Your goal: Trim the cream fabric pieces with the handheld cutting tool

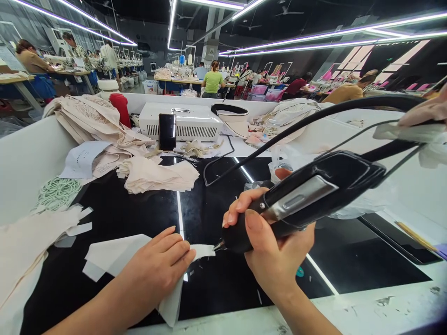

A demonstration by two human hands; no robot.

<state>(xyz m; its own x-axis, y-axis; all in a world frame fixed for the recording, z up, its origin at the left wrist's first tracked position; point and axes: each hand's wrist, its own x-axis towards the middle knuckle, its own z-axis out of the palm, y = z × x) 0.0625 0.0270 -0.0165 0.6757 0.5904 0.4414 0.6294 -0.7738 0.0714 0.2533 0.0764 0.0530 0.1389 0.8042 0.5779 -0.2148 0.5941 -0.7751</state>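
Observation:
My right hand (275, 246) is wrapped around a thick black corded hand tool (314, 186) with a silver lever on its side. Its narrow metal tip (220, 245) points left and meets the end of a thin strip of pale fabric (204, 251). My left hand (160, 265) lies flat with fingers stretched out, pressing the pale fabric pieces (117, 251) onto the glossy black work surface (213, 288). Part of the fabric is hidden under this hand, and one end hangs towards the front edge.
A stack of cut cream pieces (159, 174) lies ahead, with heaped fabric (94, 116) and green elastic loops (57, 193) to the left. Behind stand a white vented box (195, 121) and a phone (167, 131). A black cable (314, 114) arches right, near another hand (426, 111).

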